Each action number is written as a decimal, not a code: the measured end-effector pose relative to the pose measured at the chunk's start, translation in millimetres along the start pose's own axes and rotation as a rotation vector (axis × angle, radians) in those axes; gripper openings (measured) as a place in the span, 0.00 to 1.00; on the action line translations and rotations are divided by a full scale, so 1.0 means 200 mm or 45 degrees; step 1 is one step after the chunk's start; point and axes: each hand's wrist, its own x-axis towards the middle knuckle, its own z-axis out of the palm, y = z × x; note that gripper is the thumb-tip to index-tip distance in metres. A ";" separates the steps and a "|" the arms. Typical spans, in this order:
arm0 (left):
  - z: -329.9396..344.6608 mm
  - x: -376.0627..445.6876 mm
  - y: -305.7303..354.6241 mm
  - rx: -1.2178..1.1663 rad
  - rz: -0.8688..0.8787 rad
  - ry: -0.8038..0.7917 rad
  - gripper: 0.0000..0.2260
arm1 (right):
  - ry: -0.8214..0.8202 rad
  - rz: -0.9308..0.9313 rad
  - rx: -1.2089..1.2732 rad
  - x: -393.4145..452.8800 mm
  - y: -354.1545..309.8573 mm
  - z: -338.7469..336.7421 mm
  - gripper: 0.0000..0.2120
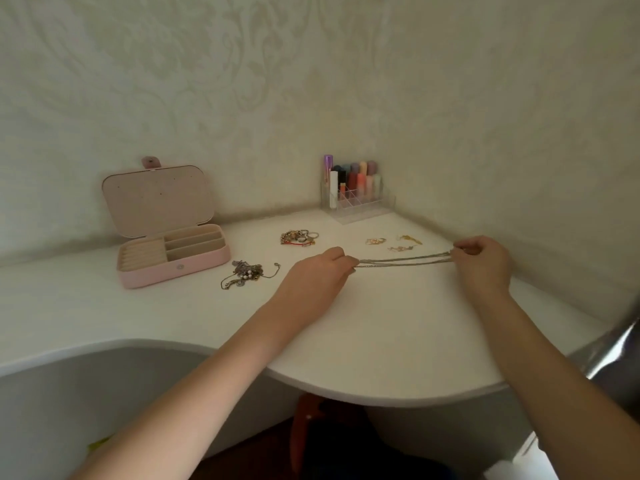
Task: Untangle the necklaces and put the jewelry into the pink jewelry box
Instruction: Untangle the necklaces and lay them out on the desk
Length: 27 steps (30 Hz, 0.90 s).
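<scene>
Thin silver necklace chains (405,261) are stretched taut just above the white table. My left hand (318,271) pinches their left end and my right hand (483,259) pinches their right end. The pink jewelry box (204,263) stands open at the left, lid up, its compartments bare. A tangled heap of necklaces (247,273) lies right of the box. Behind my left hand sits a pile of rings and bracelets (299,237). Small gold earrings (394,243) lie behind the stretched chains.
A clear organizer with lipsticks (356,188) stands in the wall corner at the back. The white table (381,341) has a curved front edge, with a red stool (304,424) below it. Patterned walls close in behind and at the right.
</scene>
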 end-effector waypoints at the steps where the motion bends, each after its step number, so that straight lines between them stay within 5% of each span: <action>1: 0.00 0.00 0.01 0.007 -0.003 -0.037 0.12 | 0.001 0.010 -0.041 0.00 0.02 -0.02 0.07; 14: 0.02 0.02 0.01 -0.076 -0.248 -0.089 0.09 | -0.047 -0.088 -0.539 0.02 0.04 -0.04 0.10; 21: -0.02 -0.03 0.07 0.007 -0.049 -0.070 0.15 | 0.062 -0.282 -0.637 0.00 0.02 -0.04 0.11; 27: -0.01 -0.03 0.05 -0.235 -0.060 -0.673 0.28 | -0.257 -0.226 -1.007 -0.05 0.01 0.00 0.18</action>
